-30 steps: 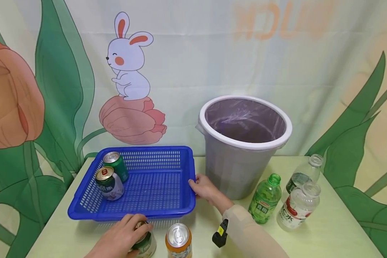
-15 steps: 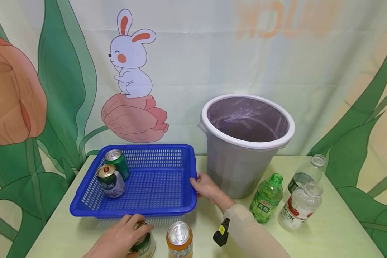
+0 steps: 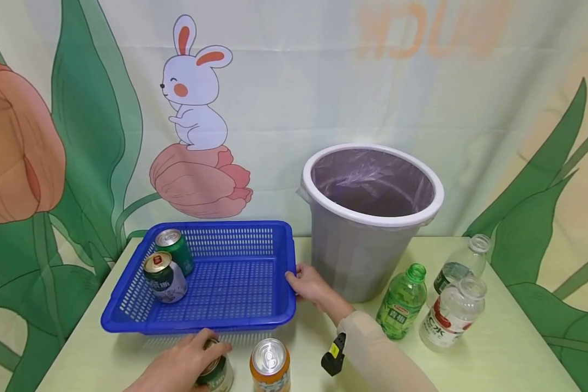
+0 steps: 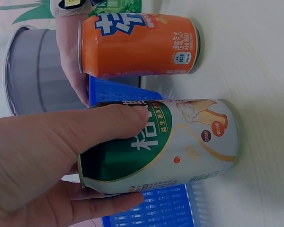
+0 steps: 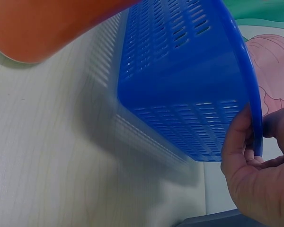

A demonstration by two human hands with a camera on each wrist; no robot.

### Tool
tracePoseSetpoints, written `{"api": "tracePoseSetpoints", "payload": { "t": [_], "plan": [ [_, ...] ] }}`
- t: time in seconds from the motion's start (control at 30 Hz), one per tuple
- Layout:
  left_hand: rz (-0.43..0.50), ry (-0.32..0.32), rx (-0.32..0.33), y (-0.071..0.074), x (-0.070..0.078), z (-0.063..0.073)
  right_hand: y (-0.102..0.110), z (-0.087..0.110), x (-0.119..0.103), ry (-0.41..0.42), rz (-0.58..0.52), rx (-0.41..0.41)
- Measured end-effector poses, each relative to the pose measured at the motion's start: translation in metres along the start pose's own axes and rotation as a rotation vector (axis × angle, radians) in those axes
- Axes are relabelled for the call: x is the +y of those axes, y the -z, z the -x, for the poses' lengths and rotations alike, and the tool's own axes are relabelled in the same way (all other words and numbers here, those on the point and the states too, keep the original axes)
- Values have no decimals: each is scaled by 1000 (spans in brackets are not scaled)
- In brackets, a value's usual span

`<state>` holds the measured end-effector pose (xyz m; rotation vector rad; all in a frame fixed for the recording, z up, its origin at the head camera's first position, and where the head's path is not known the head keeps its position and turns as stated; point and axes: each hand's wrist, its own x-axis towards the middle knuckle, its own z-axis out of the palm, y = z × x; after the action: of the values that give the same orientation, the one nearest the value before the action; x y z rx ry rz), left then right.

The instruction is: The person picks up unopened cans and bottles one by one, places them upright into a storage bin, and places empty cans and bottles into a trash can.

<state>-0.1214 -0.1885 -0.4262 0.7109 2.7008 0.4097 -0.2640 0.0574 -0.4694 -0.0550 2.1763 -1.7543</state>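
My left hand grips a green and white drink can standing on the table in front of the basket; thumb and fingers lie on opposite sides of it in the left wrist view. Just right of it stands an orange soda can, which no hand touches. At the right rim of the blue plastic basket, my right hand pinches the edge between thumb and curled fingers. Inside the basket's left part stand a green can and a dark green and white can.
Behind my right arm stands a grey bin with a clear liner. To its right are a green plastic bottle and two clear bottles, one with a red and white label. A printed cloth hangs behind the table.
The head view shifts slightly. Both hands keep their holds, and the cans, basket and bottles stay in place.
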Motion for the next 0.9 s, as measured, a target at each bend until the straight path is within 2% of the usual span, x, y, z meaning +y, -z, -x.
{"api": "tracePoseSetpoints", "payload": {
  "t": [0.27, 0.43, 0.67, 0.9],
  "plan": [
    [-35, -63, 16, 1, -4, 0, 0, -2, 1, 1, 10, 6],
    [-35, -60, 0, 4, -3, -3, -1, -3, 2, 11, 11, 7],
    [-62, -94, 0, 8, -3, -4, -1, -3, 2, 12, 22, 17],
    [-34, -75, -59, 12, -3, -6, -1, -4, 2, 3, 20, 16]
  ]
}}
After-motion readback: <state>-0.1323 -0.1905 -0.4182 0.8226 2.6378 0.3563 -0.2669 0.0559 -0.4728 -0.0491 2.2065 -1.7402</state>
